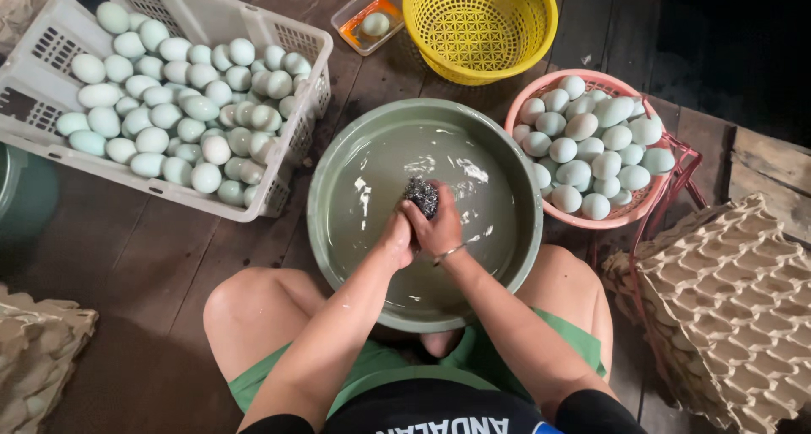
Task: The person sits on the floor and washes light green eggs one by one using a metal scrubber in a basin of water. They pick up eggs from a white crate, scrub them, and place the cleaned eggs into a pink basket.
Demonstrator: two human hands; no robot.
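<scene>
Risk: the egg, seemingly hidden in the left hand over the green basin, could crack if the right hand, fingers curled round the steel scourer, bears down. Surrounds, from nine o'clock: white crate of pale eggs, yellow basket at twelve, pink basket at two, egg trays at four; nothing obstructs.

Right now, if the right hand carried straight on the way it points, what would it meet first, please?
The right hand holds a steel scrubber and points away from the body; it would probably meet the basin far wall first, though depth is unclear.
</scene>
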